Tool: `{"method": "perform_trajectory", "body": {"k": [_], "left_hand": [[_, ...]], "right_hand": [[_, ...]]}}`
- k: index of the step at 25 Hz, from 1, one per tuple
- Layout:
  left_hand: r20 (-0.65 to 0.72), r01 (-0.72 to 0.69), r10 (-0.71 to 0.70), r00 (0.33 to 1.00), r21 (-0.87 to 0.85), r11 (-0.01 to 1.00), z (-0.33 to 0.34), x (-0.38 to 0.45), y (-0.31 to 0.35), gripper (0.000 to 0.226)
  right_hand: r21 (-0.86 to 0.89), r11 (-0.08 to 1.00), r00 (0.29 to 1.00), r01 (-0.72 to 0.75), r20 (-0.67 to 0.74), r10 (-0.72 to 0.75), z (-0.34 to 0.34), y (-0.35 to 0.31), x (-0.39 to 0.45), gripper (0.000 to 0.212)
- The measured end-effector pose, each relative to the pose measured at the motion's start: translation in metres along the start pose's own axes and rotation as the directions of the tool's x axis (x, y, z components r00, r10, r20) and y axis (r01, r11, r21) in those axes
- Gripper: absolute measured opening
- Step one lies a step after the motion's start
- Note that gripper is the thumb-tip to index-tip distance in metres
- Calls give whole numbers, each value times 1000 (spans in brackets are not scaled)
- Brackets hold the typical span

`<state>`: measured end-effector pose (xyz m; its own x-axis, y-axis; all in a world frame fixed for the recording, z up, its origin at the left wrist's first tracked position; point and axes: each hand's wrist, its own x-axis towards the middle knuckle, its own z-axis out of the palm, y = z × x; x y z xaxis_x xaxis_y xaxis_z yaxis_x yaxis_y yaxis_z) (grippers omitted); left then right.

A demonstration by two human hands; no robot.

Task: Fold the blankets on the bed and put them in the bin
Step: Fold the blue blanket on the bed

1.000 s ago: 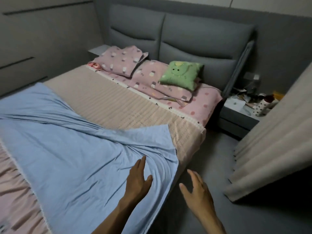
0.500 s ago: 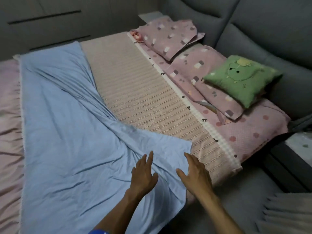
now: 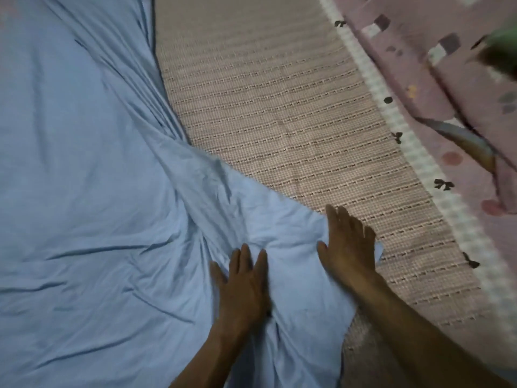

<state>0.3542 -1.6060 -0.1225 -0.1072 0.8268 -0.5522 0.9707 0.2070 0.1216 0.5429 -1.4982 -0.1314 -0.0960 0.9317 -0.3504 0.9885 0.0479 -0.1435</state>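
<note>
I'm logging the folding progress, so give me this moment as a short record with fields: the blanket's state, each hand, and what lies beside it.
blanket: blue blanket spread out, wrinkled, unfolded
left hand: left hand flat on the blanket, fingers straight
right hand: right hand flat on the blanket's near corner, fingers straight
underneath: beige woven cover
far right: pink patterned bedding
bin: not in view

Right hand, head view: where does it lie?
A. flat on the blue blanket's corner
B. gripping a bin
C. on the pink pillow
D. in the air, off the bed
A: the right hand lies with straight fingers on the corner of the blue blanket, beside the beige cover.
</note>
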Motion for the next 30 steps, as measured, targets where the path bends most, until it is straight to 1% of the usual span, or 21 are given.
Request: {"method": "perform_trajectory", "body": {"k": [1,2,3,5,6,7,8,9,10,11,12,13,15,16,18,20,22,23,27,29,30], "left_hand": [[-7,7,-7,1000,12,1000,4,0,1,73],[-13,9,-9,1000,14,1000,6,0,-1,74],[-12,10,-11,1000,-20,1000,5,0,-3,72],[-65,-7,-6,998,-192,981,-2,-5,-7,54],[-130,-24,-18,991,-314,949,-6,-8,-7,41],[-181,-12,-79,980,-455,890,-13,-15,-7,34],[-205,9,-164,965,-597,802,-22,-24,-10,33],[-195,25,-242,950,-729,685,-31,-34,-14,36],[-169,29,-306,937,-834,552,-42,-44,-17,42],[-121,43,-346,930,-901,432,-50,-55,-22,45],[-84,52,-365,927,-936,348,-56,-67,-31,44],[-65,61,-374,925,-947,317,-58,-81,-44,40],[-100,85,-440,892,-921,381,-49,-109,-81,37],[-137,100,-506,851,-905,413,-41,-123,-107,34],[-167,128,-601,782,-900,416,-21,-158,-169,28],[-157,157,-608,778,-889,431,-5,-197,-225,32],[-158,188,-584,796,-853,486,12,-241,-289,35],[-150,214,-593,791,-841,498,19,-261,-321,36],[-149,298,-644,750,-793,531,44,-319,-436,39],[-155,300,-650,744,-793,531,57,-334,-478,39],[-149,306,-654,742,-792,528,65,-339,-497,37]], "right_hand": [[-17,1000,1000,-16,-1,16,3,6,11,77],[-16,1000,1000,-16,7,16,0,8,18,68],[3,1000,1000,0,17,0,-6,7,20,49],[72,993,995,91,-40,-88,-17,-5,6,10],[96,983,984,157,-98,-148,-19,-15,-10,5],[117,971,969,210,-156,-191,-20,-27,-31,7],[130,957,952,261,-202,-232,-22,-42,-56,5],[126,939,931,319,-227,-286,-22,-57,-82,6],[121,930,925,346,-210,-317,-22,-75,-107,12],[107,918,914,382,-187,-359,-18,-91,-131,20],[80,906,901,417,-166,-400,-15,-113,-155,27],[47,889,883,456,-145,-446,-9,-135,-181,31],[-8,867,859,499,-125,-496,6,-180,-229,34],[-16,859,850,512,-136,-509,15,-203,-251,34],[22,853,846,521,-146,-513,34,-252,-296,41],[80,872,874,482,-110,-473,53,-297,-339,50],[181,875,892,450,-33,-451,68,-356,-390,52],[187,863,881,468,-24,-473,79,-384,-411,49],[202,858,853,472,142,-502,125,-487,-475,42],[150,851,848,504,102,-520,147,-524,-494,38],[143,841,832,522,134,-539,154,-538,-502,39]]}}
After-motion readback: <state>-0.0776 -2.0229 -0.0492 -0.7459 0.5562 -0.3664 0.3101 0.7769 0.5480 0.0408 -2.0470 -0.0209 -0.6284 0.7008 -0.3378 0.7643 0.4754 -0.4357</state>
